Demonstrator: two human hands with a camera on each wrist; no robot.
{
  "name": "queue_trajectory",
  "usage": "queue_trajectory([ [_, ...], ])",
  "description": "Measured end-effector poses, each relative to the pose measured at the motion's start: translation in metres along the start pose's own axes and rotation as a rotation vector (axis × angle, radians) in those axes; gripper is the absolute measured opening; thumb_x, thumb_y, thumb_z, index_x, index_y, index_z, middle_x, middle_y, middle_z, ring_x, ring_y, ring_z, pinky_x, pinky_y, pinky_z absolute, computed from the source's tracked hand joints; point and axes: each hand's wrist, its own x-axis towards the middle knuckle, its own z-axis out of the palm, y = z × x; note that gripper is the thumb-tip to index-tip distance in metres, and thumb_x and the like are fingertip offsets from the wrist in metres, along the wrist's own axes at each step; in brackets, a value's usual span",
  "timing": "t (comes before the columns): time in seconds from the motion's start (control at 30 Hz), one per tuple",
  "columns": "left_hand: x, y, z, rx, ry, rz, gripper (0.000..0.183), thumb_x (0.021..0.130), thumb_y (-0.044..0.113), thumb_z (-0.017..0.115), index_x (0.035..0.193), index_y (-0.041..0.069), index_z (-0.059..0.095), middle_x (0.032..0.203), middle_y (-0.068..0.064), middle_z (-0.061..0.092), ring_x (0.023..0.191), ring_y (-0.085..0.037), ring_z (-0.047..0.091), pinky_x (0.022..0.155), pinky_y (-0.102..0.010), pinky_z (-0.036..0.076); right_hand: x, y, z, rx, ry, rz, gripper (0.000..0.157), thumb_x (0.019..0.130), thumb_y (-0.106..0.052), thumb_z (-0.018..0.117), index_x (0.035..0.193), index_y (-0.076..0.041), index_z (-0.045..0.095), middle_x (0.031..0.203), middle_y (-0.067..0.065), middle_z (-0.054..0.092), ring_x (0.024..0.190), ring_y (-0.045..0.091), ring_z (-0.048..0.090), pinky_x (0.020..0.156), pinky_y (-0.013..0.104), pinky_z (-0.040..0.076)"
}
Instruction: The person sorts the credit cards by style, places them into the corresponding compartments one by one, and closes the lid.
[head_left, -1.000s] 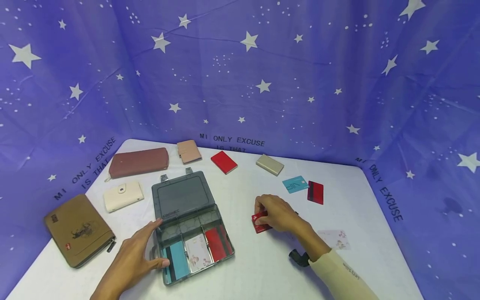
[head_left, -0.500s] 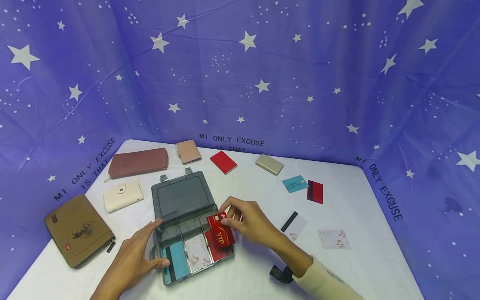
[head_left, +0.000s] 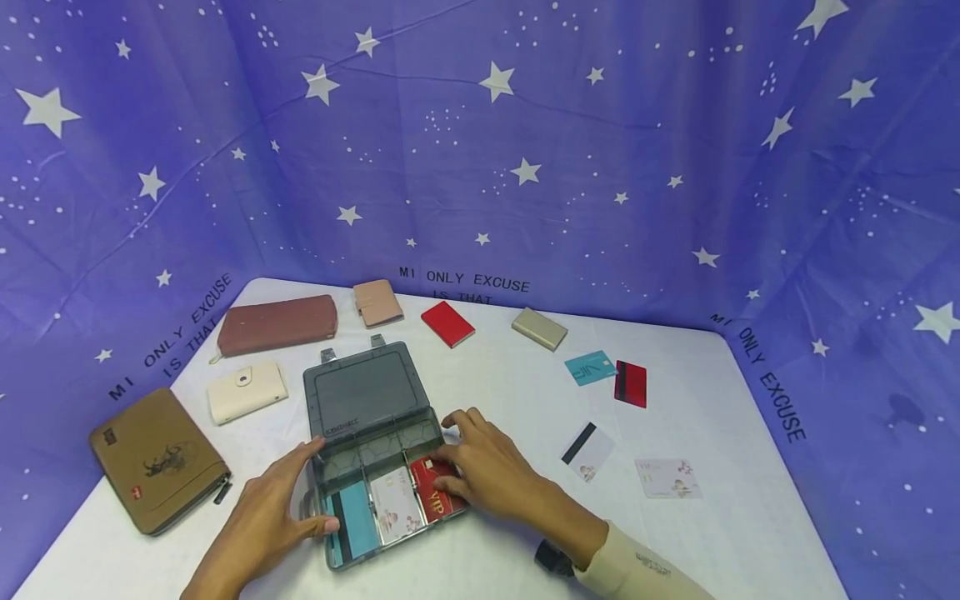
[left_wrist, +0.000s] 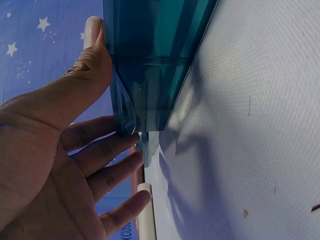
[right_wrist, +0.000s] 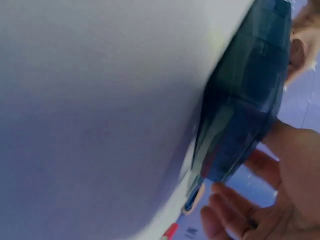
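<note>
My grey see-through plastic box (head_left: 382,446) stands with its lid (head_left: 367,387) folded back. Across its front row lie a light-blue card with a black stripe (head_left: 357,512) at left, a white floral card (head_left: 395,504) in the middle and a glossy red card with gold lettering (head_left: 429,490) at right. My left hand (head_left: 262,512), fingers loosely spread, rests against the box's left side, thumb over the front rim. My right hand (head_left: 487,467) touches the glossy red card near its right edge; I cannot tell whether thumb and finger pinch it.

Right of the box, white cloth (head_left: 495,379) stretches to a white card with a dark stripe (head_left: 589,450). A cream snap wallet (head_left: 247,392) lies near the box's left; a brown zip case (head_left: 160,462) lies beyond. A long reddish-brown purse (head_left: 277,325), a pink wallet (head_left: 378,302) and a flat red holder (head_left: 447,324) sit along the back edge, before starry purple drapes (head_left: 450,183).
</note>
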Motion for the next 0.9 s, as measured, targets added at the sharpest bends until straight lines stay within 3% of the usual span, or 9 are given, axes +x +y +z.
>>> queue_trajectory([
  [0.17, 0.0, -0.001, 0.0, -0.005, -0.002, -0.006, 0.105, 0.065, 0.044, 0.09, 0.152, 0.012, 0.039, 0.151, -0.022, 0.047, 0.132, -0.048, 0.049, 0.1, -0.072, 0.041, -0.001, 0.023, -0.012, 0.261, 0.015, 0.048, 0.037, 0.086, -0.045, 0.076, 0.118, -0.028, 0.073, 0.13, -0.001, 0.056, 0.122, 0.017, 0.049, 0.096, 0.039, 0.051],
  [0.27, 0.0, -0.002, 0.001, -0.006, -0.004, -0.007, 0.106, 0.065, 0.043, 0.09, 0.152, 0.011, 0.039, 0.151, -0.022, 0.046, 0.133, -0.048, 0.048, 0.1, -0.072, 0.041, -0.002, 0.052, -0.022, 0.383, 0.05, 0.092, 0.041, 0.085, -0.038, 0.079, 0.122, -0.024, 0.07, 0.124, -0.001, 0.059, 0.117, 0.02, 0.053, 0.095, 0.041, 0.05],
  [0.37, 0.0, -0.003, 0.002, -0.003, -0.007, -0.009, 0.105, 0.065, 0.043, 0.09, 0.152, 0.011, 0.039, 0.151, -0.022, 0.047, 0.133, -0.048, 0.048, 0.099, -0.072, 0.041, -0.005, 0.087, -0.033, 0.432, 0.076, 0.144, 0.047, 0.083, -0.029, 0.081, 0.127, -0.021, 0.066, 0.123, 0.005, 0.062, 0.112, 0.026, 0.057, 0.089, 0.04, 0.048],
  [0.5, 0.001, -0.004, 0.003, -0.003, -0.017, -0.021, 0.105, 0.065, 0.042, 0.09, 0.152, 0.012, 0.039, 0.151, -0.022, 0.046, 0.134, -0.048, 0.047, 0.101, -0.071, 0.04, -0.015, 0.134, -0.048, 0.385, 0.073, 0.232, 0.057, 0.08, -0.021, 0.084, 0.133, -0.02, 0.062, 0.126, 0.012, 0.061, 0.113, 0.033, 0.058, 0.087, 0.041, 0.049],
  [0.67, 0.002, -0.004, 0.002, -0.003, -0.03, -0.039, 0.106, 0.065, 0.042, 0.09, 0.152, 0.012, 0.038, 0.152, -0.022, 0.045, 0.135, -0.048, 0.046, 0.103, -0.071, 0.039, -0.026, 0.185, -0.063, 0.279, 0.053, 0.373, 0.062, 0.079, -0.013, 0.085, 0.136, -0.018, 0.059, 0.127, 0.019, 0.056, 0.12, 0.037, 0.049, 0.095, 0.056, 0.047],
  [0.9, 0.002, -0.003, 0.002, -0.003, -0.033, -0.042, 0.106, 0.065, 0.043, 0.09, 0.152, 0.013, 0.038, 0.152, -0.021, 0.045, 0.135, -0.048, 0.046, 0.102, -0.072, 0.039, -0.034, 0.223, -0.069, 0.138, -0.005, 0.554, 0.061, 0.081, -0.012, 0.082, 0.137, -0.013, 0.057, 0.135, 0.026, 0.046, 0.122, 0.042, 0.036, 0.099, 0.064, 0.041],
])
